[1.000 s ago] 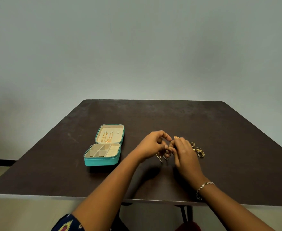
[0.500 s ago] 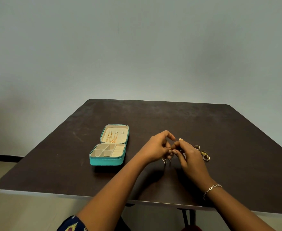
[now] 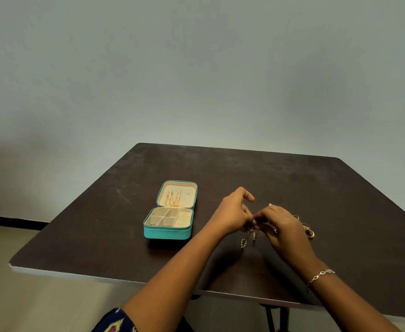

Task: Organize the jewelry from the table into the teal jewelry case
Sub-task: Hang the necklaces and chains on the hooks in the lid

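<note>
The teal jewelry case (image 3: 166,233) lies open on the dark table (image 3: 292,183), left of my hands. Gold chains (image 3: 172,200) hang in its cream lid; the compartments below look bare. My left hand (image 3: 232,213) and my right hand (image 3: 283,226) meet fingertip to fingertip just above the table. Between them they pinch a pair of gold drop earrings (image 3: 248,238), which dangle below the fingers. Several gold rings (image 3: 308,230) lie on the table just right of my right hand. A small gold piece (image 3: 270,205) peeks out behind my right hand.
The table's near edge (image 3: 101,276) runs below my forearms. A silver bracelet (image 3: 321,275) is on my right wrist. A plain wall stands behind the table, floor to the left.
The view has shifted, so the case and hands sit further right in the frame. The earrings hang lower and more apart below my fingers than half a second ago.
</note>
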### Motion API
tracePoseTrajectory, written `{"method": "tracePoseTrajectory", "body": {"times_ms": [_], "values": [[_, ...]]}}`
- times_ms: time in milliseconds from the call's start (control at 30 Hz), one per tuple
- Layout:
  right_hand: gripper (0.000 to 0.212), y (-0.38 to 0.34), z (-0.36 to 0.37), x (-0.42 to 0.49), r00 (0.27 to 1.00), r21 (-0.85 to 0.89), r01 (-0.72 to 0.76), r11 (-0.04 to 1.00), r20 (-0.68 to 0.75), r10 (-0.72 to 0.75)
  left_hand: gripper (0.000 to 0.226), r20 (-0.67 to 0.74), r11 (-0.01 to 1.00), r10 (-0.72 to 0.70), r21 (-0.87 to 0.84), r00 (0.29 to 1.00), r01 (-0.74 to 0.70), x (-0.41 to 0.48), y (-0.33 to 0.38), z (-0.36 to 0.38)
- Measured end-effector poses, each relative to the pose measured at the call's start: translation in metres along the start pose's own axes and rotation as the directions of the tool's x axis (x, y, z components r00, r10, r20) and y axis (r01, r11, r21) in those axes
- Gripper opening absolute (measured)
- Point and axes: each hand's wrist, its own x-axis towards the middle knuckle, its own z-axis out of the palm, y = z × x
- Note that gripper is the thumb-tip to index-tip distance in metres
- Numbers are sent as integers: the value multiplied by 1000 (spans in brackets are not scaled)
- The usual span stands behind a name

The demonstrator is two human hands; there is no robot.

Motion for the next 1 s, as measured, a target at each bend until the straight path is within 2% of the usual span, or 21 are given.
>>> {"method": "tracePoseTrajectory", "body": {"times_ms": [167, 300, 400, 633, 800, 900, 1000], "values": [[22, 3, -2, 1, 1000, -33, -12, 999, 2, 12, 41, 5, 989, -64, -133, 998, 64, -3, 2, -2], [22, 2, -4, 6, 999, -16, -2, 1000, -46, 1, 43, -9, 941, -138, -312, 990, 129, -4, 2, -2], [21, -1, -7, 12, 998, 7, 2, 1000, -58, -2, 44, -30, 916, -150, -382, 988, 128, -5, 1, -4], [20, -4, -6, 18, 994, -74, 101, 992, -27, -104, 24, -55, 922, -178, -357, 983, 147, -9, 8, -14], [21, -3, 0, 17, 990, -163, 115, 980, -56, -125, 18, -37, 863, -258, -458, 965, 214, -11, 5, -16], [20, -3, 1, 20, 995, -102, 75, 992, -54, -81, 18, -67, 885, -239, -426, 969, 189, -12, 3, -16], [14, -7, -2, 30, 998, 52, -29, 998, -60, 32, 19, -174, 955, -121, -288, 977, 67, -11, 4, -26]]}}
